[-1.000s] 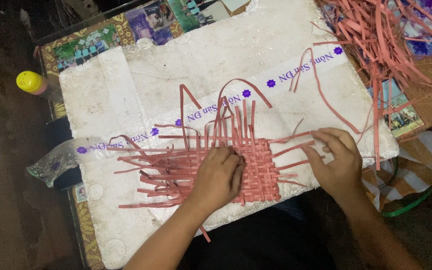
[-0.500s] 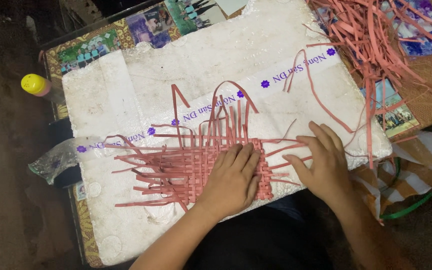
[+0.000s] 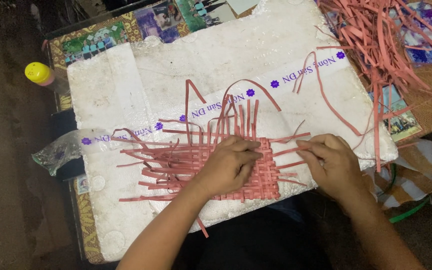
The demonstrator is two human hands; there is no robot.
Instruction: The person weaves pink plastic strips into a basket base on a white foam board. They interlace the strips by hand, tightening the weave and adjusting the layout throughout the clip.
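On the foam board (image 3: 126,90), the left hand (image 3: 228,167) is lying flat, pinning the mat (image 3: 263,175) — right hand (image 3: 328,162) is pinching a strip (image 3: 288,151) at the mat's right edge. Looks mid-weave — snugging that strip probably comes next.

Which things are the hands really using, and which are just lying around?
In use: woven pink strip mat, under the left hand; loose pink strip, pinched by the right hand; white foam board.

Lying about: yellow-capped bottle; clear plastic bag; pile of spare pink strips.
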